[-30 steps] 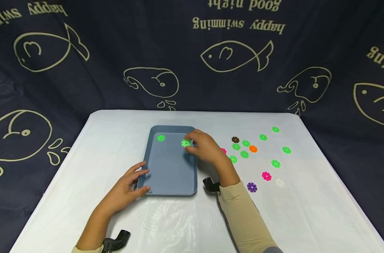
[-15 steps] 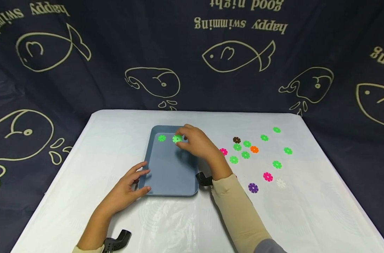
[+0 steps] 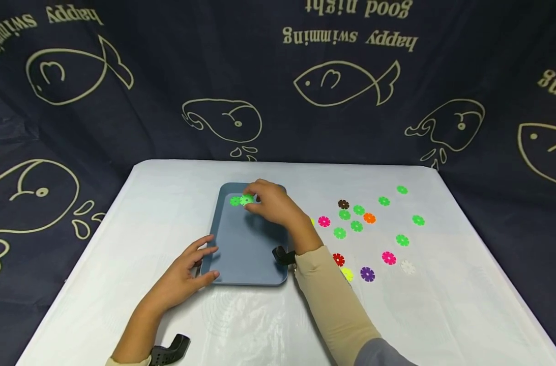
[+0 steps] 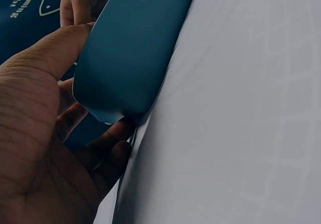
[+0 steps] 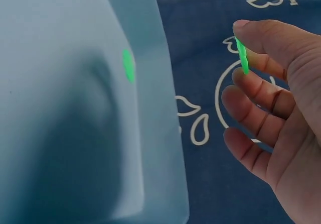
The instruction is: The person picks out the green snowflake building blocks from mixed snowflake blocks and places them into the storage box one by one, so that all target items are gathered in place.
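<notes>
A blue-grey tray (image 3: 241,259) lies on the white table. My left hand (image 3: 191,269) holds its near left corner, thumb on the rim and fingers under the edge (image 4: 108,148). My right hand (image 3: 270,203) hovers over the tray's far end and pinches a green snowflake disc (image 3: 247,200) between thumb and forefinger, seen edge-on in the right wrist view (image 5: 243,58). Another green disc (image 3: 234,201) lies flat in the tray's far left corner (image 5: 128,66), just left of the held one.
Several loose discs are scattered right of the tray: green ones (image 3: 356,225), pink (image 3: 324,221), orange (image 3: 370,218), brown (image 3: 344,204), red (image 3: 338,260), yellow (image 3: 347,274), purple (image 3: 367,274), white (image 3: 408,267). A dark fish-print cloth (image 3: 278,76) hangs behind.
My right hand has carried the green disc leftward across the tray's far end, close to the disc lying there. The left hand has stayed on the tray corner.
</notes>
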`<state>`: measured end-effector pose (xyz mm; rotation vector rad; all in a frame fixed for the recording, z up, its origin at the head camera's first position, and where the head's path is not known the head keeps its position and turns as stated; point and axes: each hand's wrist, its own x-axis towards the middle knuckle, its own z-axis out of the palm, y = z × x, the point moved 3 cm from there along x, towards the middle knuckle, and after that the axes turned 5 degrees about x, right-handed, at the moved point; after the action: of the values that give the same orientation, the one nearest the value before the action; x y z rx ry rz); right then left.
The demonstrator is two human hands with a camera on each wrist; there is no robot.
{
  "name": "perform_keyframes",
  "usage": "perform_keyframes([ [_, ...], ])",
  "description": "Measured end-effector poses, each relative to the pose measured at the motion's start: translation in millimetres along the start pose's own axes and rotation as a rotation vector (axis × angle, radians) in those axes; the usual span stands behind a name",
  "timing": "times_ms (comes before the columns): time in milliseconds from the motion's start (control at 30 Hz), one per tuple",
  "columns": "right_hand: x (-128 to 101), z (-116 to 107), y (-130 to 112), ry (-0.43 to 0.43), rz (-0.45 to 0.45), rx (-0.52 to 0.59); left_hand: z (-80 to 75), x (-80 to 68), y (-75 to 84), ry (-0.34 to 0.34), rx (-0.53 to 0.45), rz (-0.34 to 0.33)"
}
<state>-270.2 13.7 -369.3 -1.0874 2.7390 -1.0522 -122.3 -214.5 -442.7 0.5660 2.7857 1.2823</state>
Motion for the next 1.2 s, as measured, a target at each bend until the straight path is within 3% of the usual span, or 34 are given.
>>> perform_keyframes([
  [467,23,30,9,-0.055,0.03,0.038,0.3,-1.5,-0.8,-0.001,0.002,-0.001],
  [667,30,44,15,-0.091,0.081,0.022,-1.3,-1.1,1.0,-0.002,0.021,0.009],
  [867,35,52,19,-0.099,0.136,0.001,-2.2,0.1,1.3,0.01,0.035,0.024],
  [1200,36,67,18,-0.159,0.142,-0.017,-1.6,0.0,0.7,0.016,0.023,0.027],
])
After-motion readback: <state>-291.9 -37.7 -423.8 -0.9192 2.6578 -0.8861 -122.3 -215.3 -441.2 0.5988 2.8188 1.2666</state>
